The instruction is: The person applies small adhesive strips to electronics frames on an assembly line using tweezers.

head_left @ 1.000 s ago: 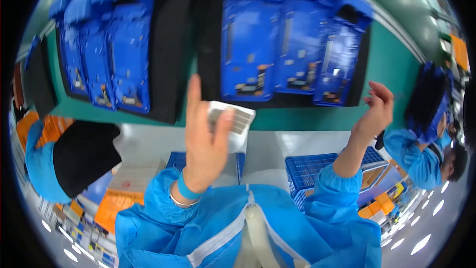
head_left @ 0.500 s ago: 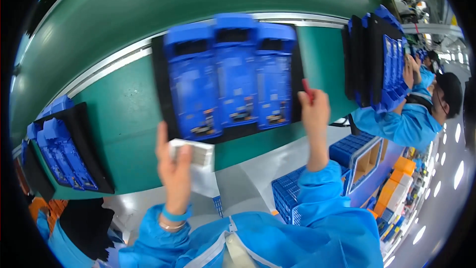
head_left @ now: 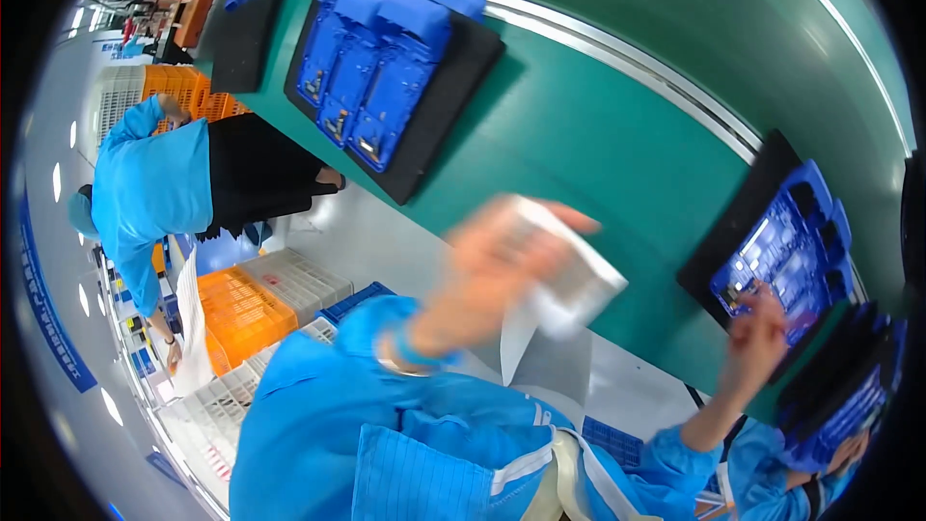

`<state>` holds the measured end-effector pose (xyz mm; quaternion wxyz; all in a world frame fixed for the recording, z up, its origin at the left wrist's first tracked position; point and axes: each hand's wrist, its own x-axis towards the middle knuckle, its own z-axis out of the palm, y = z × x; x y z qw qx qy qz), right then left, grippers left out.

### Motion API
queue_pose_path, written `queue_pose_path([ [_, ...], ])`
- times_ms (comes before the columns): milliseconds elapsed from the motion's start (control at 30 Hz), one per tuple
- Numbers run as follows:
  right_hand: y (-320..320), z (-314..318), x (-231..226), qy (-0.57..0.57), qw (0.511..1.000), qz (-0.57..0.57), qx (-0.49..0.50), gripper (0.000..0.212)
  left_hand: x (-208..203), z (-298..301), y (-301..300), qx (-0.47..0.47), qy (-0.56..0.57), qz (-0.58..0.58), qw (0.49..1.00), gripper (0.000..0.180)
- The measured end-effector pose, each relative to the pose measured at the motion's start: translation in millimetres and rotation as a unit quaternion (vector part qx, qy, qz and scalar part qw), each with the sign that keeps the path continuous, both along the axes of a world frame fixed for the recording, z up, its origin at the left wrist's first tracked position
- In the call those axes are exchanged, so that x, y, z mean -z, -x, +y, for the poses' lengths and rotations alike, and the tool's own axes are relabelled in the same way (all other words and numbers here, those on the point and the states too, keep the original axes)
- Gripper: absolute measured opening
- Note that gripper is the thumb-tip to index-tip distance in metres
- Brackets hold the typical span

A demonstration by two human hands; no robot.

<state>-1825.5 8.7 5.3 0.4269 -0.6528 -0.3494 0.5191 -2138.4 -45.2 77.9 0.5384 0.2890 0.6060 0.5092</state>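
Note:
My left hand [head_left: 497, 256], smeared by motion, grips a small white box [head_left: 588, 275] with a greyish face; a white sheet [head_left: 526, 333] hangs below it. At the right, my right hand [head_left: 757, 328] is closed at the near edge of a set of blue plastic housings [head_left: 776, 246] on a black board [head_left: 738, 217]. A slim red tool was plain in its fingers before; blur now leaves only a reddish trace. Whether the fingertips touch the housings, I cannot tell. Several more blue housings [head_left: 362, 77] lie side by side on another black board [head_left: 449, 87] at the left.
The green conveyor belt [head_left: 588, 154] runs across, with a metal rail [head_left: 627, 68] on its far side. More boards with housings [head_left: 839, 405] stand at the right, by a co-worker's hands [head_left: 849, 449]. At the left, another person [head_left: 159, 174] bends near orange crates [head_left: 246, 314].
My view has swung left. The board that lay before me now appears at the right. My left hand, still with the white box, appears farther right; my right hand now overlaps the housings' near edge.

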Motion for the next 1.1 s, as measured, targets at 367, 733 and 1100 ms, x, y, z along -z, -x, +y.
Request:
queue_pose_path([
  [367, 356, 110, 23, -0.020, 0.944, -0.060, -0.323, 0.044, 37, -84, 311, -0.186, 0.209, 0.075, 0.957, 0.024],
  [733, 386, 123, 35, -0.061, 0.912, -0.213, -0.346, 0.027, 97, -73, 326, -0.243, 0.098, -0.120, 0.958, 0.041],
  [1100, 388, 142, 7, 0.079, 0.929, -0.281, -0.228, 0.026, 68, -79, 351, -0.024, 0.148, -0.321, 0.935, 0.050],
])
